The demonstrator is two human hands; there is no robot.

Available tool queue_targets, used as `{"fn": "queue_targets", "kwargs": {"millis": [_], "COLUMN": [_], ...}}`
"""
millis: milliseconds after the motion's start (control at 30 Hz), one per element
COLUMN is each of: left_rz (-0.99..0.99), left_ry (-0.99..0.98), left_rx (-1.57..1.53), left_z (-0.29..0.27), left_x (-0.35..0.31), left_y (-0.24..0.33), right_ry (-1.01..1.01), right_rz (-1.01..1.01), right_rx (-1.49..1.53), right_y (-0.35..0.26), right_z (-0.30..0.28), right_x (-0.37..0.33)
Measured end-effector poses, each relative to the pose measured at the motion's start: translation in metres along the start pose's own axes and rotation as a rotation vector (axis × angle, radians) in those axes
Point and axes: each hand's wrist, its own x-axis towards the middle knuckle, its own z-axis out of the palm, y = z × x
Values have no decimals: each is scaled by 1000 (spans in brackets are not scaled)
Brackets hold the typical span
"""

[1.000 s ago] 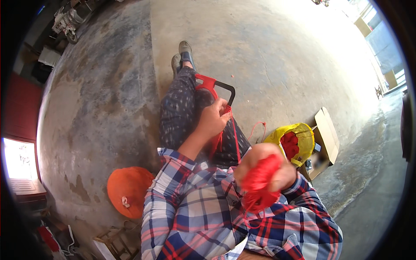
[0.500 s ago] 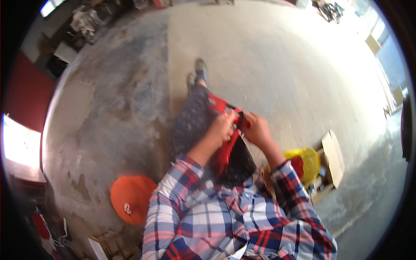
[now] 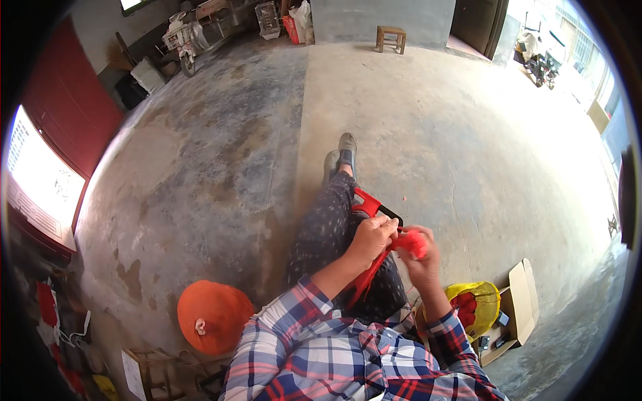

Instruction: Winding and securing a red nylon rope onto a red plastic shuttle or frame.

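Over my lap, my left hand (image 3: 372, 242) is closed in a pinch on a red, strap-like piece (image 3: 366, 202) with a black edge; its exact kind I cannot make out. One end of it juts out beyond my fingers along my leg, and a red strip (image 3: 364, 279) hangs down below the hand. Close by on the right, my right hand (image 3: 424, 257) has its fingers curled round a bunched red bundle (image 3: 409, 243), slightly smeared by motion. Both hands nearly touch.
On my right stands an open cardboard box (image 3: 521, 294) with a yellow bag (image 3: 478, 304) holding red material. An orange round-topped thing (image 3: 212, 315) is at my left. A wooden stool (image 3: 391, 39) and a scooter (image 3: 184, 40) stand far off.
My view has tilted up, showing more of the far room. My right hand has turned palm-up beside the left, and a red bundle now shows in it.
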Motion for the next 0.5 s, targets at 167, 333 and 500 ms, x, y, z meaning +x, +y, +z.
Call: {"fn": "queue_targets", "kwargs": {"millis": [167, 333, 500], "left_rz": [219, 46, -199], "left_ry": [62, 107, 32], "left_rx": [214, 367, 72], "left_z": [-13, -14, -12], "left_x": [19, 21, 25], "left_y": [-35, -40, -33], "right_ry": [164, 13, 56], "right_rz": [219, 345, 634], "right_rx": [853, 1214, 665], "right_y": [-17, -16, 25], "right_z": [-27, -52, -57], "right_x": [-7, -62, -133]}}
